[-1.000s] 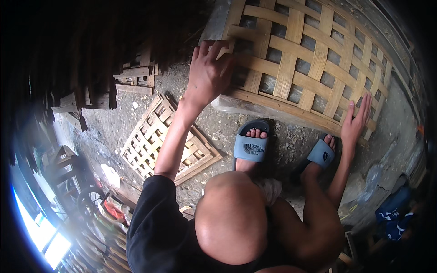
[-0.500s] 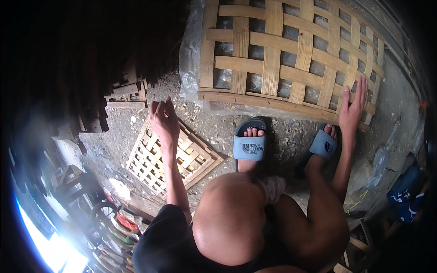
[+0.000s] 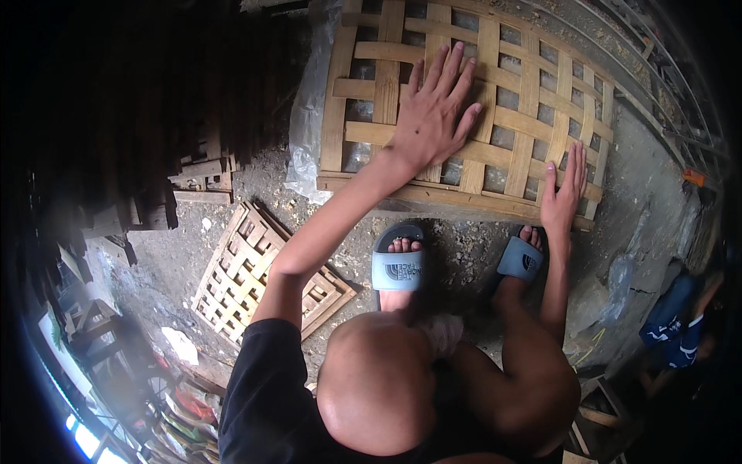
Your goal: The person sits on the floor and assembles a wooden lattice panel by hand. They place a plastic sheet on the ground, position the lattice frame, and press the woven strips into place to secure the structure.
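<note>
A large lattice panel of woven bamboo strips (image 3: 471,176), framed in wood along its near edge, lies in front of my feet. My left hand (image 3: 437,116) rests flat on its left half, fingers stretched toward the far side. At the panel's near right corner, my right hand (image 3: 565,189) lies along the strips with straight fingers and the thumb apart. Neither hand grips anything. A smaller woven bamboo panel (image 3: 239,271) is on the ground to the left, partly hidden behind my left arm.
Clear plastic sheeting (image 3: 313,139) shows at the large panel's left edge. Dark wooden slats (image 3: 202,174) are piled at the left. My feet wear blue-grey slide sandals (image 3: 398,271) close to the panel. Another person in blue clothing (image 3: 672,321) is at the far right.
My left hand has moved right and away from me, from above the small panel onto the large one. My right hand stays at the right corner. The whole view has shifted slightly.
</note>
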### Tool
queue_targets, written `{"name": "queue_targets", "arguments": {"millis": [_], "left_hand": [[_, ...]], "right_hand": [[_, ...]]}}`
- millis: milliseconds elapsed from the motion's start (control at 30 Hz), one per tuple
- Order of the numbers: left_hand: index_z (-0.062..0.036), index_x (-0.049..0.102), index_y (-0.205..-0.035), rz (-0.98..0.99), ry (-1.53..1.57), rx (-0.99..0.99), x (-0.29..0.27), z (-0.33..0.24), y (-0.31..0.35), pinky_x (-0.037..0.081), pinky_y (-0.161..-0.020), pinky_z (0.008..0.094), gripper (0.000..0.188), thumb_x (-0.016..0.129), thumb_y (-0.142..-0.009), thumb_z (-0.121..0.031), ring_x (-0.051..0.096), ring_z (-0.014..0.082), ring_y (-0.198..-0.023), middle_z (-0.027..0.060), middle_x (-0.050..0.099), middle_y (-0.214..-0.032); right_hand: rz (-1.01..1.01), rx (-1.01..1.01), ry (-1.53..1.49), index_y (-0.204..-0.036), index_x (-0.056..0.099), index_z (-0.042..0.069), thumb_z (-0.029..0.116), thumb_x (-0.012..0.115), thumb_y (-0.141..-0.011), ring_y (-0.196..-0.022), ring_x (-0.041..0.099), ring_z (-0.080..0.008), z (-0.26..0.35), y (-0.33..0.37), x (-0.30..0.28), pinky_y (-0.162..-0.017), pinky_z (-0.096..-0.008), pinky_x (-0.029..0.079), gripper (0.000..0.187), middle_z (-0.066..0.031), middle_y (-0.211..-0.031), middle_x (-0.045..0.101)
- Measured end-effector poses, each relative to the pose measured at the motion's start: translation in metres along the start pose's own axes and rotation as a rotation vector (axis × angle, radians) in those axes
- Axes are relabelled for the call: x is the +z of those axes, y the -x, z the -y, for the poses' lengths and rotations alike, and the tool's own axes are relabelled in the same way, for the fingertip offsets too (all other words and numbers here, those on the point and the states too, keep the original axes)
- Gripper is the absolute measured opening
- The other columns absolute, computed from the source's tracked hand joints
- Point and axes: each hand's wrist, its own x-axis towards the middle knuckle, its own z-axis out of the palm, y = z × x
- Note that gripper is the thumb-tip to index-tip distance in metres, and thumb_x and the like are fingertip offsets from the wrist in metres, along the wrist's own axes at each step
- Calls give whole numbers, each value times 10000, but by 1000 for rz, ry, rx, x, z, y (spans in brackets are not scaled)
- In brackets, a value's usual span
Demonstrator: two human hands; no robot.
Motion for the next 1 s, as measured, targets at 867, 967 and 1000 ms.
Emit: {"name": "queue_targets", "arguments": {"millis": [867,967,1000], "left_hand": [[-113,510,-1578,-164,-229,-22,6,134,-61,317,-1250,597,595,442,-1109,-474,420,417,-1523,230,486,-1622],[-94,657,-1385,-103,-645,-11,-62,237,-22,437,-1127,583,406,549,-1047,-292,563,450,-1340,239,620,-1407],[-76,699,-1315,-77,-571,78,-71,235,-23,461,-1109,558,359,568,-1033,-256,605,475,-1278,255,666,-1320]], "right_hand": [[-3,26,43,-1656,352,23,287,538,-1110,-1626,266,-339,-7,5,-6,-1326,-517,179,634,-173,-1735,329],[7,27,10,-1659,349,30,291,531,-1112,-1628,264,-338,3,1,-5,-1324,-518,182,634,-172,-1737,327],[4,40,31,-1660,349,32,289,535,-1109,-1628,264,-338,-3,3,-8,-1324,-518,183,636,-172,-1737,328]]}}
